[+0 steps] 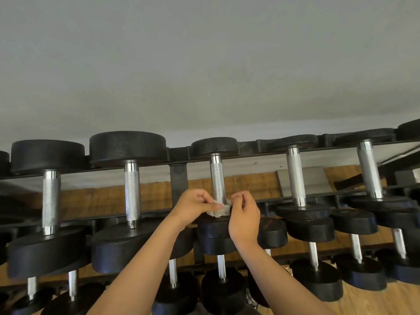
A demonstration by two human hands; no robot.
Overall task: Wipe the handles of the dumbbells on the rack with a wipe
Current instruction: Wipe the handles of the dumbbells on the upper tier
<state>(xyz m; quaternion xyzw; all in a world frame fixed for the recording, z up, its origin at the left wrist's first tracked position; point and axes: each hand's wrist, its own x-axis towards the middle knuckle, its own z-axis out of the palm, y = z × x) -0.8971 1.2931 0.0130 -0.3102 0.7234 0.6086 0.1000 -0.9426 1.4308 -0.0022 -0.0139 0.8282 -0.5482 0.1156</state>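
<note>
Five dumbbells show their knurled handles along the top tier of the rack (178, 176), two to the left of the hands, one straight above them and two to the right, with more dumbbells on the tiers below the hands, too overlapped to count. Both bare forearms reach up from below, and the left hand (195, 206) and right hand (244, 214) are closed in pinches on either end of one crumpled white wipe (220, 210). The wipe is wrapped around the lower end of the middle dumbbell's handle (217, 178), between the two hands.
</note>
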